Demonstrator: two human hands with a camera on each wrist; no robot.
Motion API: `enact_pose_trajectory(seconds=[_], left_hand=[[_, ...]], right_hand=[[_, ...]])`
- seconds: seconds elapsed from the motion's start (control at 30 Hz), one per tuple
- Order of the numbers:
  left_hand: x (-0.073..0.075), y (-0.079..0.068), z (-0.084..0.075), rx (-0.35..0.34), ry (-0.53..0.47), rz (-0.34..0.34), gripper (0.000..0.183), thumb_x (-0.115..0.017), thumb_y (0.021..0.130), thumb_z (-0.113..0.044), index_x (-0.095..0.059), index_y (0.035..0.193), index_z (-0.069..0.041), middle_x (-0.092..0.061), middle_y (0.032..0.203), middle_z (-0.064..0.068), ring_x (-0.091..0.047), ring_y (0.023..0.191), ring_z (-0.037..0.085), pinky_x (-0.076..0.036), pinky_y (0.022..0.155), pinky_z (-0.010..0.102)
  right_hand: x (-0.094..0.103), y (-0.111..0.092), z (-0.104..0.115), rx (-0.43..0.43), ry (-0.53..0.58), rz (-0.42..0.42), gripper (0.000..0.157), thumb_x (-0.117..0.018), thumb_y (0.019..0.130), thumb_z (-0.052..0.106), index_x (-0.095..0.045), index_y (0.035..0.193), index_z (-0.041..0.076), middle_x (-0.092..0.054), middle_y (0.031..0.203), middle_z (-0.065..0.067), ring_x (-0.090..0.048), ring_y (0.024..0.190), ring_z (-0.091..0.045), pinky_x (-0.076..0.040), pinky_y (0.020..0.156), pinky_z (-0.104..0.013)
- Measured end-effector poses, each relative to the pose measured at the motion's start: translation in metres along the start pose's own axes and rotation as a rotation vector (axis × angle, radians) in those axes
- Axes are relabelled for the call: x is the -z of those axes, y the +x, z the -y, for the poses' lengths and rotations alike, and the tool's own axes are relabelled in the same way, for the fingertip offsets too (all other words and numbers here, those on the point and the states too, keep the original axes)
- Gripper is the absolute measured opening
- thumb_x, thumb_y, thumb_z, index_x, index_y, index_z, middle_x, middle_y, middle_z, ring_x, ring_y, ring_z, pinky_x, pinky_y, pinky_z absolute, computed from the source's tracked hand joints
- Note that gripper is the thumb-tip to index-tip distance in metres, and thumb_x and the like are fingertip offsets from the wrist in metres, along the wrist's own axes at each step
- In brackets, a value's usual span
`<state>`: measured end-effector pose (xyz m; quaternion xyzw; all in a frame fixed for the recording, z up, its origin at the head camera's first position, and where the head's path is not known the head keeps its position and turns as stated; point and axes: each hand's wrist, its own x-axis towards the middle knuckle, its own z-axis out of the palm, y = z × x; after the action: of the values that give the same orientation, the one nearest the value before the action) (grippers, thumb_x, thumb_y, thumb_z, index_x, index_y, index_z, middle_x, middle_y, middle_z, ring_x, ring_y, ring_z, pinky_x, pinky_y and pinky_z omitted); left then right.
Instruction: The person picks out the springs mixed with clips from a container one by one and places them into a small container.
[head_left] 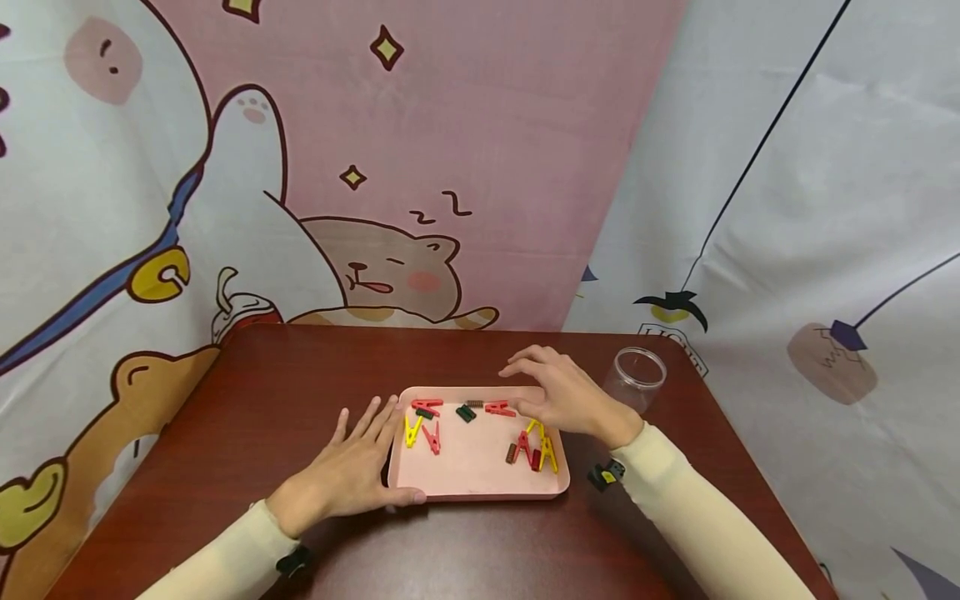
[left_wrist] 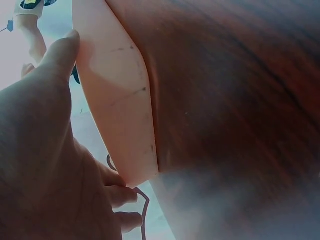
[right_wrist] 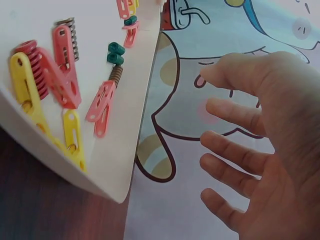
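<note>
A pink tray [head_left: 472, 471] lies on the table, with red and yellow clothespins and several small coil springs in it. My left hand [head_left: 348, 467] rests against the tray's left side, fingers spread and thumb at the front rim. Over the back right part of the tray is my right hand [head_left: 566, 396], fingers apart and holding nothing. Nearest to it is a red clothespin [head_left: 498, 408], beside green springs [head_left: 466, 413]. In the right wrist view, a red spring [right_wrist: 34, 67], a metal spring [right_wrist: 74, 37] and a yellow clothespin [right_wrist: 25, 85] lie grouped in the tray.
A clear plastic jar [head_left: 636, 379] stands behind and right of the tray, close to my right forearm. The dark wooden table [head_left: 300, 375] reaches back to a cartoon-printed curtain [head_left: 510, 167].
</note>
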<state>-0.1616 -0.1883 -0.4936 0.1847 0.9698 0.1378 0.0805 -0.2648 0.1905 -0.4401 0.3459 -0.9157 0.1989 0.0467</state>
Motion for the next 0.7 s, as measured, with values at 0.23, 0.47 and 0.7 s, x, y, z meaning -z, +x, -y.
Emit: enact_pose_trajectory(seconds=[0.23,0.47,0.7], left_hand=[[-0.001,-0.001,0.002,-0.015,-0.001,-0.012,0.148,-0.071,0.087,-0.100,-0.013,0.188,-0.009,-0.014,0.198,0.016,-0.016,0.184,0.048,-0.010,0.140,0.086],[0.003,-0.004,0.000,-0.018,0.027,-0.012,0.146,-0.069,0.088,-0.101,-0.016,0.188,-0.008,-0.017,0.197,0.016,-0.017,0.183,0.048,-0.012,0.140,0.086],[0.004,-0.007,-0.002,-0.015,0.032,-0.029,0.146,-0.070,0.087,-0.101,-0.022,0.187,-0.007,-0.023,0.196,0.016,-0.022,0.182,0.048,-0.016,0.140,0.086]], right_hand=[[-0.006,0.013,0.007,0.015,-0.006,0.057,0.042,-0.089,0.101,0.034,-0.083,0.141,0.024,-0.073,0.152,-0.004,-0.064,0.149,-0.030,-0.052,0.124,-0.066],[-0.014,0.025,0.012,0.039,-0.016,0.104,0.043,-0.090,0.101,0.035,-0.083,0.142,0.022,-0.074,0.151,-0.003,-0.064,0.147,-0.029,-0.052,0.122,-0.063],[-0.020,0.034,0.018,0.058,-0.010,0.157,0.042,-0.090,0.102,0.031,-0.083,0.142,0.022,-0.073,0.151,-0.003,-0.064,0.144,-0.029,-0.053,0.119,-0.060]])
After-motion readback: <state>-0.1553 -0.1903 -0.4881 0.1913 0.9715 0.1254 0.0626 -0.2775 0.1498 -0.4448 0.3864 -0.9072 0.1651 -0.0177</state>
